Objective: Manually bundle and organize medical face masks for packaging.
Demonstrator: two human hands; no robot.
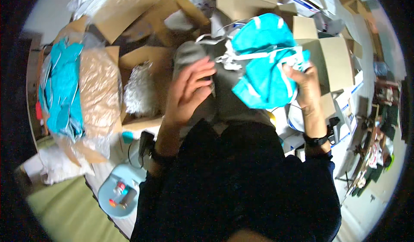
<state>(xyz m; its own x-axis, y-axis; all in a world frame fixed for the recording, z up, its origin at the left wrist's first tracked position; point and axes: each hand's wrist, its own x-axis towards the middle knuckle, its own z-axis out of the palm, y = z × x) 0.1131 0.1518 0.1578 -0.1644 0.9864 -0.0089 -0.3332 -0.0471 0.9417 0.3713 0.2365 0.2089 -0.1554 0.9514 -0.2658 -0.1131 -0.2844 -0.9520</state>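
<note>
Teal cloth bundle [265, 65] with white straps is gripped by right hand [304, 84] at three o'clock; left hand [189, 91], fingers spread, presses grey fabric [224, 99]. Sorting underway; next needs untangling straps.

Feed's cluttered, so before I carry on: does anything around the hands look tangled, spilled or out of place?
Yes. The white straps on the teal masks in the right hand are knotted in a loose tangle over the grey fabric that the left hand touches. Open cardboard boxes lie askew all around. No spill shows.
</note>
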